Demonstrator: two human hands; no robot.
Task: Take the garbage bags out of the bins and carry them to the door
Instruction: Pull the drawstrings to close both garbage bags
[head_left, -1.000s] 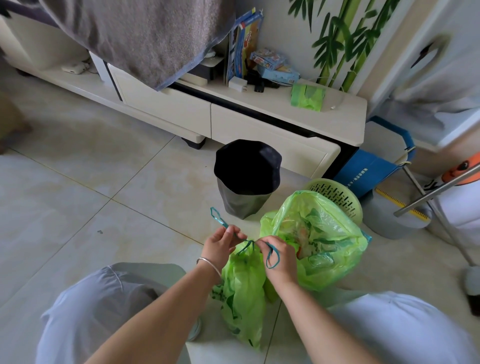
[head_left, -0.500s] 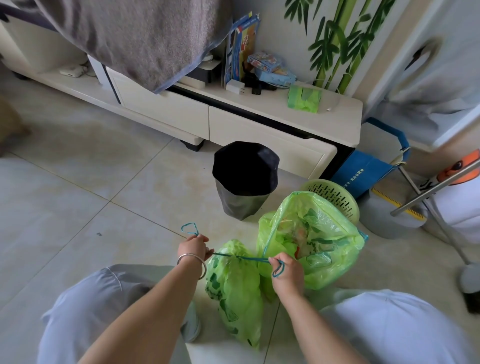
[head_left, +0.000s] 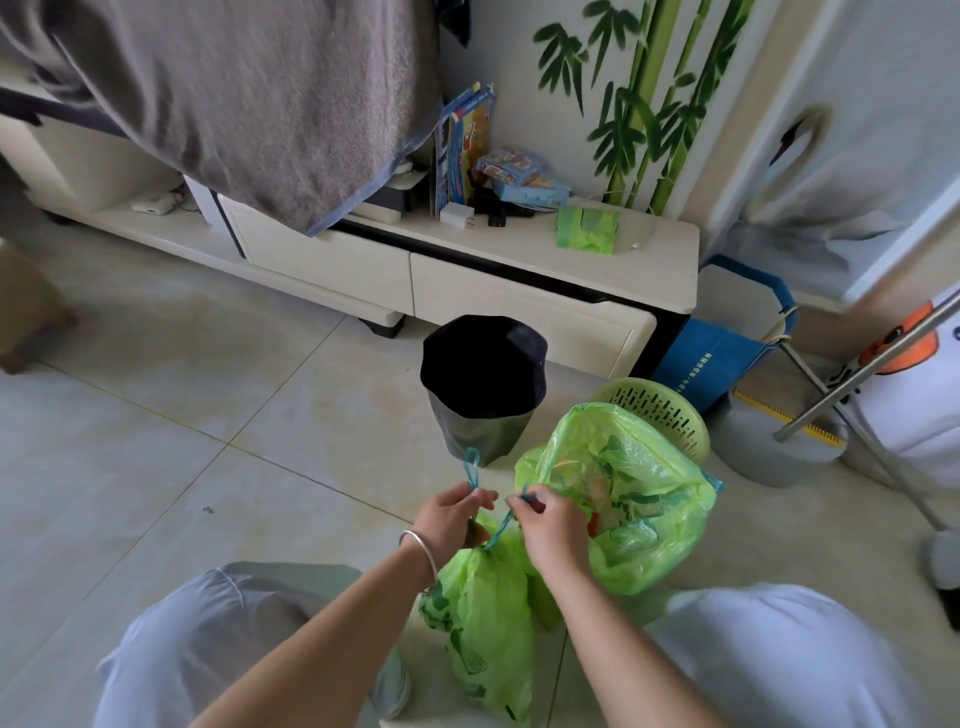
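floor (head_left: 171, 452): glossy pale tile, grey grout lines
black bin (head_left: 483, 384): round, dark liner, on floor in front of low cream cabinet (head_left: 524, 306)
small green bag (head_left: 485, 618): crinkled thin plastic, just in front of black bin
big green bag (head_left: 628, 499): right of black bin, mouth open
left hand (head_left: 449, 514): pinches teal drawstring (head_left: 471, 470)
right hand (head_left: 550, 525): pinches drawstring too

Pale tiled floor (head_left: 156, 467), low cream cabinet (head_left: 519, 306), bamboo-painted wall (head_left: 639, 104), soft daylight

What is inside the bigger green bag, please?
Through the open top of the bigger bag show crumpled green plastic and some orange and white scraps. Anything deeper is covered.
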